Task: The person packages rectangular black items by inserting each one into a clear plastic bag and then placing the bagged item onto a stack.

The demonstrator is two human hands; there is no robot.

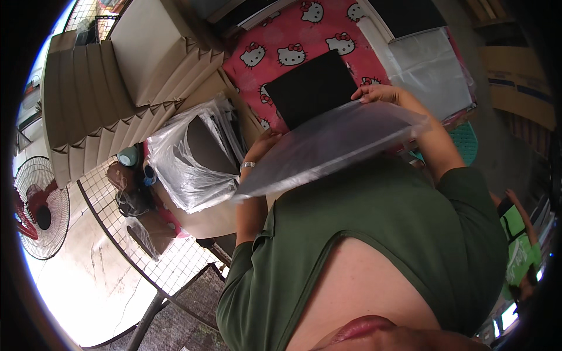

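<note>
A clear plastic bag (pixel 339 140) is stretched between my two hands, its loose end lifted toward my body. My left hand (pixel 266 144), below a wrist with a metal band, is closed at the bag's left edge; the bag partly covers its fingers. At the far right edge, my right hand (pixel 377 93) pinches the plastic beside a black flat panel (pixel 313 88). The panel lies on the pink cartoon-cat table cover (pixel 254 55), its near edge meeting the bag. Whether that edge is inside the bag or behind it, I cannot tell.
To the left lies a pile of plastic-wrapped dark sheets (pixel 205 146). Behind it, folded brown cardboard pieces (pixel 88 99) stand stacked. More clear plastic bags (pixel 430 73) lie at the right, near a black panel (pixel 404 17). A fan (pixel 41 207) stands far left; another person (pixel 518 240) is at the right.
</note>
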